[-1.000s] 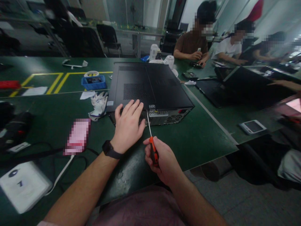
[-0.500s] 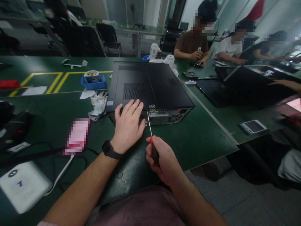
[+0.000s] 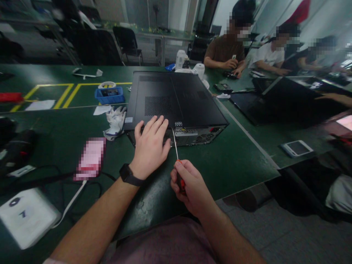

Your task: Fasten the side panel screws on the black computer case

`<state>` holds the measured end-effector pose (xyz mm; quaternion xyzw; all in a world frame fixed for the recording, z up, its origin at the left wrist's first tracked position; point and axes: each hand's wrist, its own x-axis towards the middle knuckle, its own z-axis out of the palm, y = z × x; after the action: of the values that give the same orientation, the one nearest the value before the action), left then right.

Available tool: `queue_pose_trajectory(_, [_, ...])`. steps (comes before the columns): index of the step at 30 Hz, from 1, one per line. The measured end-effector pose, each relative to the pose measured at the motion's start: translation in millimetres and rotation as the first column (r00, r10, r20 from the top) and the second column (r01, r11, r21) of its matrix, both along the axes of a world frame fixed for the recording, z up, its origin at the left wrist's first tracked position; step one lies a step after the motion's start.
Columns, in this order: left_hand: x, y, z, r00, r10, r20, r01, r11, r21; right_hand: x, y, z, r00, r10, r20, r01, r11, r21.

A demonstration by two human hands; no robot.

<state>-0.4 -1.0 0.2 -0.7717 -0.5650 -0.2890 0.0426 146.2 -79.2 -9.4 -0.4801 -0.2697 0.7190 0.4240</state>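
A black computer case (image 3: 189, 97) lies flat on the green table, its rear panel facing me. My left hand (image 3: 151, 143) rests open across the case's near edge, fingers stretched over the top and thumb down by the rear panel. In my right hand (image 3: 189, 183) is a screwdriver (image 3: 176, 148) with a red and black handle, fingers wrapped round it. Its shaft points forward, and the tip meets the upper edge of the rear panel, just right of my left hand. Whatever the tip touches is too small to make out.
Left of the case lie white work gloves (image 3: 114, 123), a blue bin (image 3: 110, 96) and a pink-screened phone (image 3: 92, 157). A white box (image 3: 29, 218) with a cable sits at near left. Another phone (image 3: 297, 148) lies at right. Co-workers sit beyond, at far right.
The screwdriver handle has turned a little within my right hand, and the fingers have shifted on it. My left hand and the case stay in place.
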Motion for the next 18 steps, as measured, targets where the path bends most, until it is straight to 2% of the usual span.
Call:
queue_pose_trajectory(13, [1.2, -0.3, -0.2, 1.000, -0.001, 0.014, 0.001, 1.000, 0.012, 1.6, -0.3, -3.6, 0.999, -0.023, -0.039, 0.023, 1.000, -0.001])
queue_pose_trajectory(18, [0.9, -0.6, -0.5, 1.000, -0.002, 0.013, 0.002, 1.000, 0.013, 0.3, -0.7, -3.6, 1.000, 0.005, -0.008, -0.005, 1.000, 0.003])
